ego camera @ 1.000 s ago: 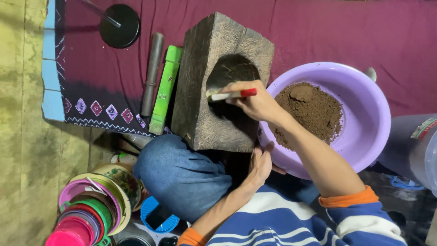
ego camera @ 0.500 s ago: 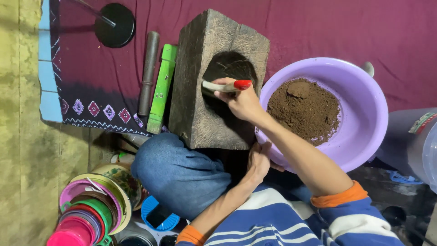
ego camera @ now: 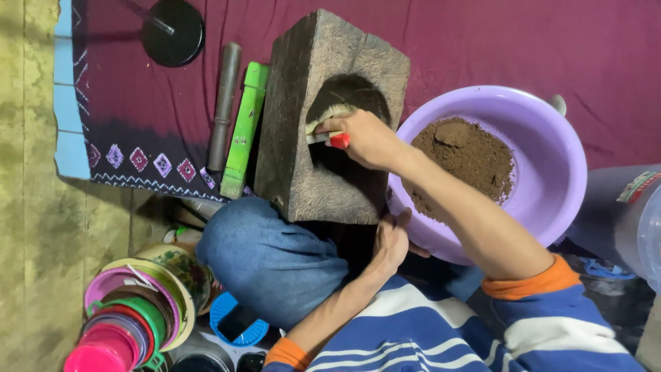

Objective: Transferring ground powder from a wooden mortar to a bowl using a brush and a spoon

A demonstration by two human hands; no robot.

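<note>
My right hand (ego camera: 370,141) grips a small brush with a red handle (ego camera: 337,140). Its pale bristles press on the near rim of the dark hollow (ego camera: 352,93) in a rough stone block (ego camera: 303,169). My left hand (ego camera: 391,242) rests against the block's near corner, touching the rim of a purple basin (ego camera: 566,180). A heap of brown powder (ego camera: 468,157) lies in the basin, just right of the block. My knee in blue jeans (ego camera: 268,255) sits below the block.
A green stick (ego camera: 244,131) and a dark pestle (ego camera: 224,103) lie left of the block on a maroon cloth (ego camera: 131,103). A black round disc (ego camera: 172,31) is at the far left. Stacked coloured bowls (ego camera: 131,317) stand bottom left; a plastic container (ego camera: 626,213) is at the right edge.
My right hand has shifted the brush a little left and up along the hollow's rim, with the bristles now on the stone. My left hand stays in place.
</note>
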